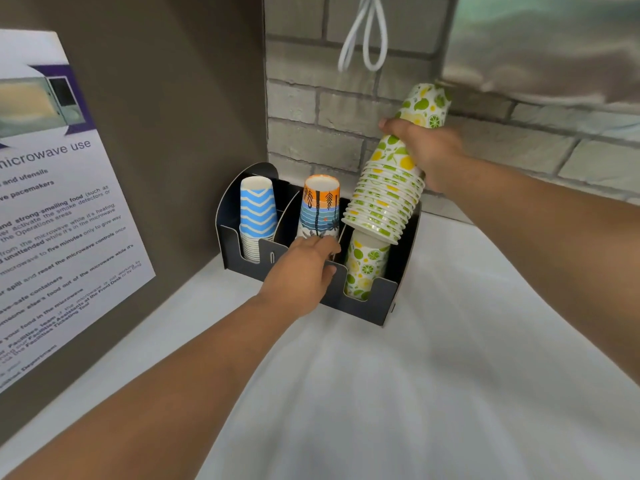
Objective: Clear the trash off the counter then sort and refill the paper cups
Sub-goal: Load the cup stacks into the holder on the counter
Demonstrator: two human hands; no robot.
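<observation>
While the right hand (427,152) grips the tilted lime stack (391,188) above the holder (377,299), left hand (304,271) bracing its front, fingers relaxed, a skewed drop could jam or topple.

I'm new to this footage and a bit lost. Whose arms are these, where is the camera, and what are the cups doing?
The single picture comes from a camera worn on a person's head, looking down at their own bare arms. On a white counter stands a black cup holder with three compartments: blue zigzag cups, orange palm-print cups and lime-print cups. The right hand grips a tilted stack of lime-print cups above the matching compartment. The left hand rests on the holder's front.
</observation>
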